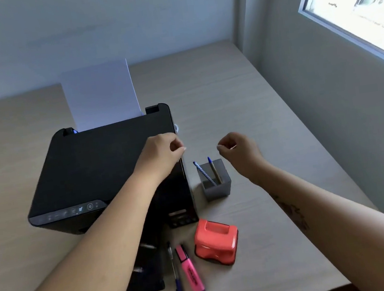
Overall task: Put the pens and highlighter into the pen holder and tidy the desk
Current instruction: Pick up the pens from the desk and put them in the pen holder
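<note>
On the pale wood-grain desk [240, 94] the far left is taken by a black boxy printer [95, 168], a white sheet of paper [101, 96] standing upright in its rear feed. The person's left forearm stretches diagonally up across the printer's front right corner, and the left hand [162, 154] hovers over the printer's right edge with fingers curled loosely inward, thumb near the fingertips, holding nothing visible. Near the front edge, just right of the printer, a dark blue ballpoint pen [176, 278] lies lengthwise, and a pink highlighter with a black cap [190, 270] lies just beside it. A coral-red plastic hole punch [217, 244] sits near them, slightly farther back. Behind it stands the grey square pen holder [219, 186], already carrying a blue striped pen [204, 173] and a brown-barrelled pen with a blue cap [214, 170] (both leaning). The right hand [239, 148] hangs above and behind the holder, wrist bent, fingers loosely curled and empty, its forearm reaching in from the lower right.
</note>
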The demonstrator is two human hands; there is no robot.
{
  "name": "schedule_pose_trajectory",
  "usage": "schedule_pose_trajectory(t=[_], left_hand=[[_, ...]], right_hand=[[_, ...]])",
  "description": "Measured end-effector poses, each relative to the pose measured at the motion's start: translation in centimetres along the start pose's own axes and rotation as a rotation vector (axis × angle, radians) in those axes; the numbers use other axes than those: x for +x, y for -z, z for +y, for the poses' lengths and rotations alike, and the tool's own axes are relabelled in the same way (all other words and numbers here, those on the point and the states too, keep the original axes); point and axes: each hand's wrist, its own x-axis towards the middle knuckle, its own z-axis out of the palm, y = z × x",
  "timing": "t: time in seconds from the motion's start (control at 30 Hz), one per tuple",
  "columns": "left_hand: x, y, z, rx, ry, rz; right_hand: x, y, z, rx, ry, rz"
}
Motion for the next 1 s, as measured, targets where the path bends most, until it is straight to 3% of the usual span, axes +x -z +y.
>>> schedule_pose_trajectory(t=[0.17, 0.37, 0.6, 0.8, 1.0], left_hand=[[-3.8, 5.8, -4.8, -0.153, 0.059, 0.170], [-10.3, 11.3, -13.8, -0.219, 0.136, 0.223], [-18.0, 13.7, -24.0, -0.260, 0.251, 0.164], [-24.1, 10.5, -31.5, -0.239, 0.446, -0.035], [-27.9, 6.0, -34.9, -0.220, 0.503, -0.179]], right_hand=[[-2.5, -3.3, -4.3, 0.034, 0.116, 0.030], [-9.1, -12.3, -9.6, 0.087, 0.231, -0.046], [-16.4, -24.7, -12.8, 0.108, 0.160, -0.262], [-22.5, -31.6, -10.3, -0.188, 0.025, -0.404], [-26.8, -34.8, -7.4, -0.470, -0.091, -0.433]])
